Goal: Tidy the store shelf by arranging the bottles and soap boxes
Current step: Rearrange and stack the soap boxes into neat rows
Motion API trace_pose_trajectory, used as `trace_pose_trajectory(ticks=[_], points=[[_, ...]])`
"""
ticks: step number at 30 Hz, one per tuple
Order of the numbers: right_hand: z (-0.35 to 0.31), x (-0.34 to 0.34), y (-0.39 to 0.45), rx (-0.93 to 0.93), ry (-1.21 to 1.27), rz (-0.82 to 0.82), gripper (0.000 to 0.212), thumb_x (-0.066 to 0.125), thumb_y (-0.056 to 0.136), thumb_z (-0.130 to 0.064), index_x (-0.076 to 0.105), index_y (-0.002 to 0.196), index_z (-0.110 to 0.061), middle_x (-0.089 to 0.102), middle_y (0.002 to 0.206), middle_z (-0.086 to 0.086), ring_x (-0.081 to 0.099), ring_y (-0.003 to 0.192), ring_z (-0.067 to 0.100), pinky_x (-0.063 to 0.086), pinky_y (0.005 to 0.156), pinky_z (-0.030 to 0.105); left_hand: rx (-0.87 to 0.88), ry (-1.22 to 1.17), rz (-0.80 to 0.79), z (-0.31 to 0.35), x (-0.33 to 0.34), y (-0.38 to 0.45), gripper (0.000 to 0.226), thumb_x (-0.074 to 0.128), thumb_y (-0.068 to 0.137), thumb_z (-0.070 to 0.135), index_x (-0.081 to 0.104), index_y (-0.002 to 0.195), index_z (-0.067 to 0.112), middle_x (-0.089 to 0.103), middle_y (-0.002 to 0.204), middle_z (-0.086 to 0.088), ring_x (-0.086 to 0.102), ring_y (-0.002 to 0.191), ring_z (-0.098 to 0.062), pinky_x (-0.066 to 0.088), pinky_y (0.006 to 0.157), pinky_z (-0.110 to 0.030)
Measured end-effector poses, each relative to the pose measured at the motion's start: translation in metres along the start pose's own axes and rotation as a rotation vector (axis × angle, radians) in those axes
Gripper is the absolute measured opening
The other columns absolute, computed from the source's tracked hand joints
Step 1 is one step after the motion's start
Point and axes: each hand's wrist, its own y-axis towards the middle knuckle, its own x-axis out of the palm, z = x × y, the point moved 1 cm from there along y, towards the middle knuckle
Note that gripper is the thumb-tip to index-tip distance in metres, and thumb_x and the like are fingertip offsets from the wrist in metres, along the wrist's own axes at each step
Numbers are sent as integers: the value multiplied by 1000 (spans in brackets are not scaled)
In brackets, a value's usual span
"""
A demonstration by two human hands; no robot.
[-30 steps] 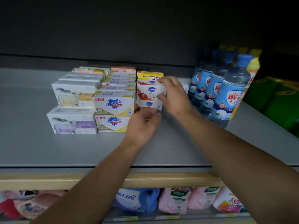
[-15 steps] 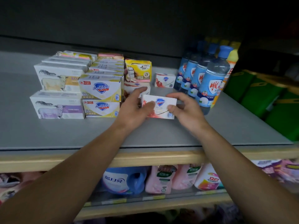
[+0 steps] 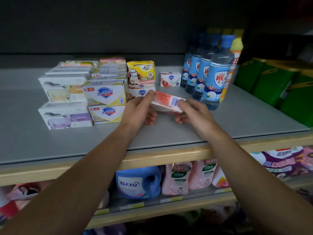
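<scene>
Item: red-and-white soap box (image 3: pixel 166 102), rectangular card carton, glossy print, barcode face turned up. It is held tilted above the grey shelf (image 3: pixel 186 133), in front of the soap stacks; the left end is pinched by the left hand (image 3: pixel 140 109), thumb on top and fingers curled beneath, and the right end is gripped by the right hand (image 3: pixel 193 112) in the same way. Motion blur is noted on the carton.

Shelf stock, left to right: white cartons with a sheep print (image 3: pixel 62 102), stacked two high; yellow-and-white Safeguard boxes (image 3: pixel 105 102), stacked two high with further rows behind; a yellow soft pack (image 3: pixel 141 72) set on a white Safeguard box (image 3: pixel 141 91); a single red-and-white box (image 3: pixel 170 79) standing apart near the back; a row of clear plastic bottles (image 3: pixel 214 78) with blue caps and blue labels, one behind another; a yellow bottle (image 3: pixel 234 60) just beside them; green packs (image 3: pixel 274 82) at far right.

Shelf surface: smooth, matt grey, with a pale wood-coloured front edge (image 3: pixel 160 158). On the lower shelf, a blue jug (image 3: pixel 137 182) and pink pouches (image 3: pixel 177 177) are seen.
</scene>
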Motion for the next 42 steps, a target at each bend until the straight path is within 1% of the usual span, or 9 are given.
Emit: trace_pose_trajectory(ticks=[5, 8, 11, 15, 19, 24, 30, 35, 42], points=[[1, 0, 2, 43, 1, 45, 43, 59, 73, -64, 73, 87, -25, 71, 69, 5, 66, 59, 20, 52, 55, 29, -7, 134, 10, -2, 1, -1, 56, 53, 81, 67, 64, 83, 12, 66, 56, -13, 59, 45, -22, 44, 41, -26], [2, -1, 4, 17, 33, 40, 29, 65, 72, -47, 74, 95, -31, 72, 89, 2, 68, 73, 17, 52, 65, 29, 8, 74, -15, -1, 1, 0, 44, 57, 83, 59, 66, 86, 17, 68, 63, -10, 61, 51, -22, 47, 45, -27], [2, -5, 3, -27, -22, -14, 44, 71, 69, -28, 67, 108, -46, 65, 119, -9, 68, 97, 12, 52, 80, 24, 33, 36, -6, -1, 2, 0, 36, 60, 89, 49, 65, 108, 19, 72, 84, -2, 68, 64, -18, 52, 52, -28], [2, -6, 2, -107, -46, 50, 40, 68, 87, -22, 57, 118, -45, 59, 124, -14, 61, 98, -13, 50, 75, 12, 156, 40, -69, -5, 2, -2, 36, 68, 90, 18, 55, 123, 23, 73, 95, 5, 72, 83, -12, 58, 59, -31], [3, -4, 2, -138, -125, 69, 38, 63, 94, -16, 59, 115, -48, 61, 123, -14, 62, 98, -10, 50, 73, 10, 328, 152, -118, -4, 1, -2, 39, 71, 84, 4, 63, 121, 12, 71, 110, 6, 68, 101, -6, 55, 81, -22], [3, -2, 3, -192, -180, 65, 46, 66, 91, -8, 59, 115, -47, 63, 128, -9, 63, 110, 4, 53, 86, 18, 492, 333, -58, -2, 2, -6, 48, 78, 79, 12, 64, 124, 22, 66, 118, 10, 60, 112, -3, 51, 96, -26], [2, -3, 1, -207, -155, 75, 48, 66, 88, 0, 60, 114, -39, 63, 127, -3, 65, 107, 2, 50, 84, 13, 475, 280, -41, -1, 6, -10, 49, 78, 77, 3, 66, 122, 19, 67, 120, 5, 61, 113, -5, 51, 99, -37], [0, 0, 0, -261, -264, 49, 53, 73, 83, -3, 58, 123, -34, 55, 128, 1, 57, 116, 11, 48, 96, 24, 458, 256, -50, 0, 6, -12, 50, 79, 77, 5, 66, 121, 25, 68, 118, 8, 61, 113, -4, 52, 97, -38], [-2, -7, 13, -280, -403, 177, 47, 69, 88, -10, 59, 133, -23, 53, 123, -6, 50, 110, 1, 35, 90, 2, 491, 587, -40, 26, 16, -8, 53, 73, 83, 25, 55, 133, 24, 64, 125, 6, 61, 111, -7, 55, 93, -36]])
